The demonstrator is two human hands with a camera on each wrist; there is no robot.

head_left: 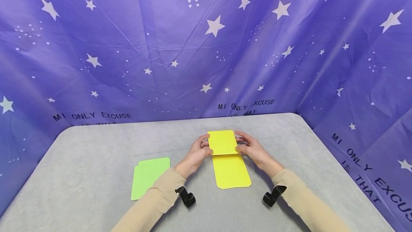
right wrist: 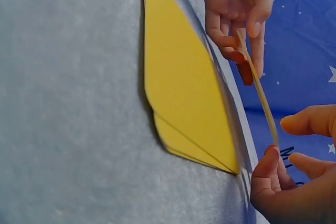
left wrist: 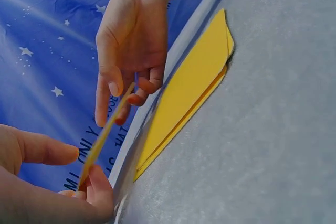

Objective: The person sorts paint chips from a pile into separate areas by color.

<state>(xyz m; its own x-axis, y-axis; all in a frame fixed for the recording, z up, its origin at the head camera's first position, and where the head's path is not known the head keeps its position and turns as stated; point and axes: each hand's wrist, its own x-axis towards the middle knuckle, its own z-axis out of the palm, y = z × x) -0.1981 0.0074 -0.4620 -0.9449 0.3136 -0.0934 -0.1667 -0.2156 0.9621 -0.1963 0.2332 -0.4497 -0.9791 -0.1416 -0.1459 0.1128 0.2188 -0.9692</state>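
Both hands hold a thin yellow square card (head_left: pixel 222 142) raised over the table. My left hand (head_left: pixel 195 154) grips its left edge, thumb at the near corner and fingers along the side. On the opposite edge, my right hand (head_left: pixel 255 152) holds it the same way. Seen from the left wrist, the held card (left wrist: pixel 102 142) is nearly edge-on between the two hands. Just nearer to me lie yellow cards (head_left: pixel 231 173) in a slightly uneven stack, whose offset corners (right wrist: pixel 173 142) show in the right wrist view.
Left of the yellow stack, light green cards (head_left: pixel 149 176) lie overlapped on the grey table (head_left: pixel 96 160), partly behind the left sleeve (head_left: pixel 154 199). A purple star-printed cloth (head_left: pixel 177 49) hangs behind the table and along its right side.
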